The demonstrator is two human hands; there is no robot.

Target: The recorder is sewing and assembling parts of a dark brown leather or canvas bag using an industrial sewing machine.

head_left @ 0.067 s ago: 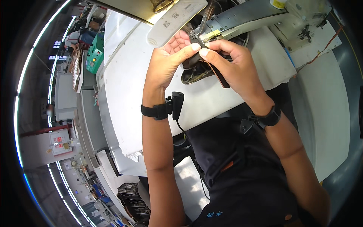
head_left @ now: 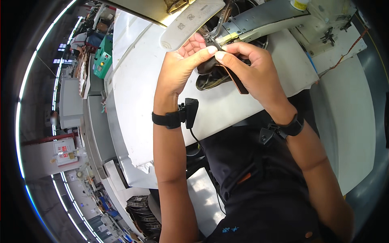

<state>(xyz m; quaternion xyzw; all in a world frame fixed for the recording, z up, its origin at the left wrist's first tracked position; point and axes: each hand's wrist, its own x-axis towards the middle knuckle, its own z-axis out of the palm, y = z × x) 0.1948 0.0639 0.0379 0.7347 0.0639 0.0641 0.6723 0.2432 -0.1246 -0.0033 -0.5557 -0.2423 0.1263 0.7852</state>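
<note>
A dark zippered piece (head_left: 208, 67), perhaps part of a bag, lies under the needle area of a sewing machine (head_left: 263, 19). My left hand (head_left: 177, 69) pinches its upper edge between thumb and fingers, close to the presser foot. My right hand (head_left: 255, 75) grips the same piece just beside it, the two thumbs almost touching. A curved zipper edge (head_left: 211, 86) hangs below the fingers on the white worktop. From under my right hand runs a dark strip with a brown edge (head_left: 237, 81). The fingertips partly hide the fabric.
A pale elongated bar (head_left: 190, 24) hangs above my left hand. The white worktop (head_left: 137, 101) spreads left and below. A yellow-labelled container (head_left: 300, 4) stands on the machine. Farther left is a green machine (head_left: 103, 57); dark fabric (head_left: 142, 212) lies low near my left arm.
The whole view has shifted very slightly. Both hands keep their hold on the zippered piece in nearly the same spot.
</note>
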